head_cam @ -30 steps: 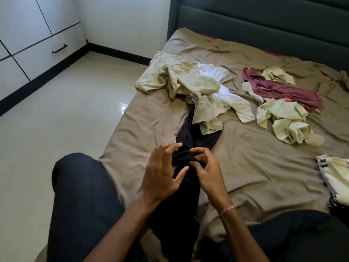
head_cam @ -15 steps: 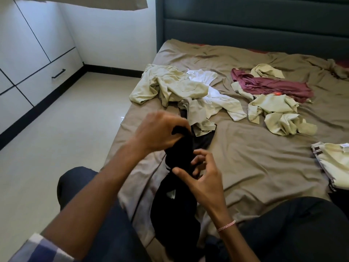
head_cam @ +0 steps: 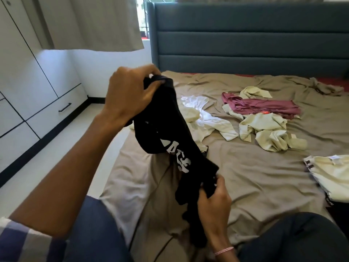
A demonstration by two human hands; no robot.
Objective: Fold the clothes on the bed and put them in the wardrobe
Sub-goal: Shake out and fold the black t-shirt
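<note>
From my end the bed (head_cam: 255, 195) fills most of the feed, brown sheet all rumpled. The wardrobe (head_cam: 24, 76) runs down the left side with doors closed, well apart from everything, so I'd say nothing's going in there yet.

On the far part of the sheet there's a loose heap: cream pieces (head_cam: 264, 129), a maroon top (head_cam: 264, 107) and a white shirt (head_cam: 198, 103), all unfolded. At the right edge a folded cream stack (head_cam: 332, 173) gets cut off by the frame, so I can't tell how many items are in it.

The black garment (head_cam: 175, 140) is the one in play. It's lifted off the bed and strung between both hands, my guess being to find its edges and straighten it before folding. The white lettering on it is bunched up and unreadable. The left hand (head_cam: 130, 95) is clenched round the top end, held up high. The right hand (head_cam: 213, 201) pinches the lower end, near the person's lap. Shirt or trousers? Honestly can't say.
</note>
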